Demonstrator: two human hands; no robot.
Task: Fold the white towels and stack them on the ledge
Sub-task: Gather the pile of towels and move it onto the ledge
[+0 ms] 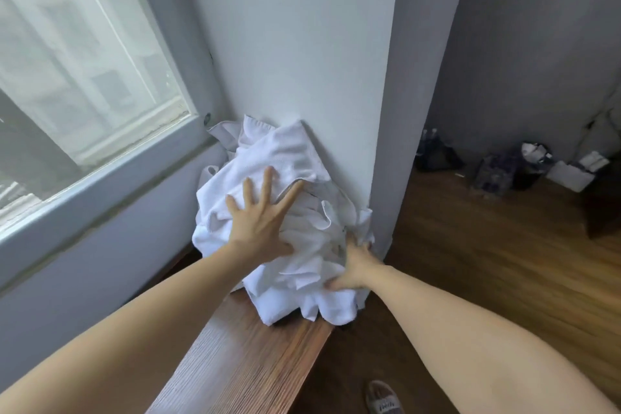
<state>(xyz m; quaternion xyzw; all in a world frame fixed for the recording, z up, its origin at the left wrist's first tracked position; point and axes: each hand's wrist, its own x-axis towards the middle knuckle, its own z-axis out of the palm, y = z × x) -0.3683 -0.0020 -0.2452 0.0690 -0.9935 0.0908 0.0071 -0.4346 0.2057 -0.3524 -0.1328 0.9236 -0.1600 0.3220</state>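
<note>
Nothing is folded yet: the left hand [258,228] presses flat on the crumpled white towels [285,212] heaped on the ledge [242,356], while the right hand [353,269] grasps their edge.

Pale grey-white wall [302,44] straight ahead, ending in square corner at right. Large window [67,60] at left, white frame, frosted daylight coming through. Wood-grain floor [487,262] at right, darker toward far wall. Dark bags and white boxes [524,168] clustered along far grey wall. Slipper [383,398] on floor, bottom edge.
</note>
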